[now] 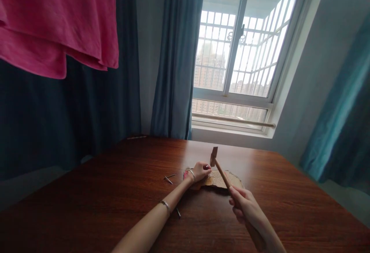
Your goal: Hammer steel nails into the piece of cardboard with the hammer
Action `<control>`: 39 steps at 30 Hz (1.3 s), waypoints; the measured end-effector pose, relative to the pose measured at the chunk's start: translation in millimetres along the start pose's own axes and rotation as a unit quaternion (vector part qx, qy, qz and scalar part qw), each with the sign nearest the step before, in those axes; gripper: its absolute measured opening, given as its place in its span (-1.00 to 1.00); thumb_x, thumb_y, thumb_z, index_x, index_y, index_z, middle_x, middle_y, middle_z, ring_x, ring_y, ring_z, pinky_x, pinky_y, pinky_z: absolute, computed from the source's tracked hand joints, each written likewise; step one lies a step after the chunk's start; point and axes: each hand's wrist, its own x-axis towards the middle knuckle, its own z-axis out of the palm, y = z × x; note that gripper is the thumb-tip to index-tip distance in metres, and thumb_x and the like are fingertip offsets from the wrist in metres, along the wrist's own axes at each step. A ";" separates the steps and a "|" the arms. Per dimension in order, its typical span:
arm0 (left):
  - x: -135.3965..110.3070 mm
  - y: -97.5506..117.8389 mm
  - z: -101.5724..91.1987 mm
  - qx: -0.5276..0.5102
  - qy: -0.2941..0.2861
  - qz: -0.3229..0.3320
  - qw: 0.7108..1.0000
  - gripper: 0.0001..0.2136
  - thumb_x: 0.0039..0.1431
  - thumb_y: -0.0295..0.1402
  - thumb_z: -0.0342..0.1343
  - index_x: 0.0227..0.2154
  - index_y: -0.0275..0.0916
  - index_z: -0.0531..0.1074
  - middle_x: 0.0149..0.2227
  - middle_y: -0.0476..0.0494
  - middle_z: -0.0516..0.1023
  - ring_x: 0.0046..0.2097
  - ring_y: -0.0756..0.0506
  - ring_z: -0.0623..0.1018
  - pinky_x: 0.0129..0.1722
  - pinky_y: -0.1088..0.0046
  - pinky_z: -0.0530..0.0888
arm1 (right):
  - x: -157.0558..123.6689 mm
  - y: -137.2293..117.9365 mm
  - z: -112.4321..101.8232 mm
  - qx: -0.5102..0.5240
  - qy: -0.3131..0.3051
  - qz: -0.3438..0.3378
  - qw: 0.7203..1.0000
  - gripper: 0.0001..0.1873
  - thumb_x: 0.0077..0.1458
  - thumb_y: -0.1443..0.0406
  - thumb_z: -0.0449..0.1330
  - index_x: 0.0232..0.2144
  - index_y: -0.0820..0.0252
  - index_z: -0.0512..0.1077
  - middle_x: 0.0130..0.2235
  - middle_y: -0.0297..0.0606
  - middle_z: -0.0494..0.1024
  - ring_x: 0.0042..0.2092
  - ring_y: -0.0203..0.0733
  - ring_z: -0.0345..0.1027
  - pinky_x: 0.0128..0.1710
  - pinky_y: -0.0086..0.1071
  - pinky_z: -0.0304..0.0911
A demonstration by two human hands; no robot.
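My right hand [245, 205] is closed round the wooden handle of a small hammer [219, 165], whose head is raised just above a pale perforated board [221, 179] on the wooden table [121, 191]. My left hand [200, 170] rests on the board's left end with fingers pinched together by the hammer head; what they pinch is too small to make out. A bracelet circles that wrist and another sits further up the forearm.
Two loose nails [169, 178] lie on the table left of the board, another [178, 212] by my left forearm. Blue curtains [176, 56] flank a barred window [243, 52] beyond the table. Pink cloth [58, 22] hangs at the upper left.
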 end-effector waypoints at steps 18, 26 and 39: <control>-0.7 3.3 -0.9 -0.016 -0.001 -0.006 1.000 -0.81 -0.07 -0.31 0.07 -0.51 -0.35 0.49 -0.48 -0.07 0.47 -0.43 0.01 0.38 -0.40 0.55 0.28 | -3.9 -0.8 0.9 -0.006 0.015 -0.006 1.000 -0.56 -0.14 -0.03 0.15 -0.35 0.18 0.24 -0.60 -0.49 0.24 -0.76 -0.56 -0.06 -0.85 -0.63 -0.18; -1.5 7.1 -3.6 -0.012 -0.012 -0.014 1.000 -0.83 -0.08 -0.34 0.07 -0.50 -0.34 0.48 -0.48 -0.06 0.47 -0.41 0.01 0.39 -0.39 0.56 0.28 | -3.5 -2.1 -0.2 -0.007 0.010 0.000 1.000 -0.59 -0.11 -0.04 0.13 -0.42 0.16 0.20 -0.58 -0.50 0.24 -0.75 -0.57 -0.07 -0.84 -0.64 -0.16; -2.4 12.4 -4.9 -0.028 -0.008 -0.009 1.000 -0.84 -0.10 -0.37 0.08 -0.49 -0.36 0.49 -0.49 -0.08 0.48 -0.43 0.01 0.40 -0.41 0.56 0.31 | 14.0 -11.6 -9.9 0.038 -0.006 -0.055 0.998 -0.65 -0.09 0.03 0.15 -0.46 0.19 0.23 -0.58 -0.50 0.25 -0.74 -0.58 -0.06 -0.83 -0.65 -0.16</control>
